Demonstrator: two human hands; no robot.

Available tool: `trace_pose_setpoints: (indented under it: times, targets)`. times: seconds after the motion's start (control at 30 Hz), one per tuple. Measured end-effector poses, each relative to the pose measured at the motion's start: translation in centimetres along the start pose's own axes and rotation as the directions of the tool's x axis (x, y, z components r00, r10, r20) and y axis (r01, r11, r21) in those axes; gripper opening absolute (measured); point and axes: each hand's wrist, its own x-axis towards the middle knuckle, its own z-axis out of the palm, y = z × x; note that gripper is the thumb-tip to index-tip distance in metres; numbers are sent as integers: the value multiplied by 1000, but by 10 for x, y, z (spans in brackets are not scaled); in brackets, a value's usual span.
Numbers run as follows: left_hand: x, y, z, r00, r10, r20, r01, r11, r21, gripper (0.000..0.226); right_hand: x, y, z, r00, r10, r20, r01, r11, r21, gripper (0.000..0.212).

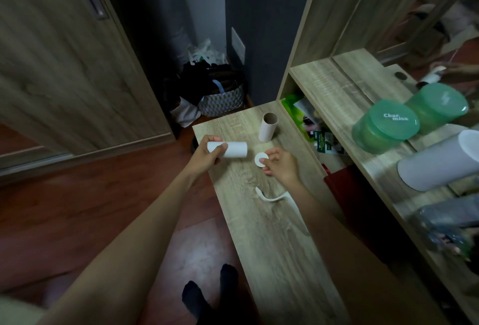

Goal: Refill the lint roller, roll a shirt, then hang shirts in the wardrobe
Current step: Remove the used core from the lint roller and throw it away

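**Holding the refill and its cap apart**

Gripping the white paper-wrapped cylindrical refill roll [234, 149] at mid-frame, our left hand [206, 156] curls round its left end, over the left edge of the pale wood-grain counter [272, 247]. Our right hand [282, 165], just right of the roll, pinches a small white round disc [260, 159] in its fingertips.

We count one refill, one disc, one empty brown cardboard tube [268, 127] upright beyond them, and one curved white plastic roller handle [269, 199] lying nearer us. We judge the lightly pinched disc could slip and roll off the counter, and a careless reach could topple the tube.
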Motion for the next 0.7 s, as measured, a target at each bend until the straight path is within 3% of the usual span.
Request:
trace_pose_setpoints:
  times: [0.2, 0.4, 0.57, 0.7]
  targets:
    - [-3, -5, -8, 999, -26, 19, 26, 1000, 4, 31, 13, 15, 12, 999, 41, 23, -36, 986, -164, 19]
    - [-5, -11, -14, 997, 33, -76, -38, 998, -57, 41, 11, 12, 12, 998, -65, -27, 54, 956, -287, 34]
    - [-6, -10, -16, 994, 78, -71, -84, 993, -81, 39, -5, -12, 4, 984, -140, -108, 132, 989, -72, 22]
    - [-9, -2, -2, 992, 122, -13, -123, 987, -106, 35, -19, -35, 4, 992, 7, 129, -37, 973, 226, 26]
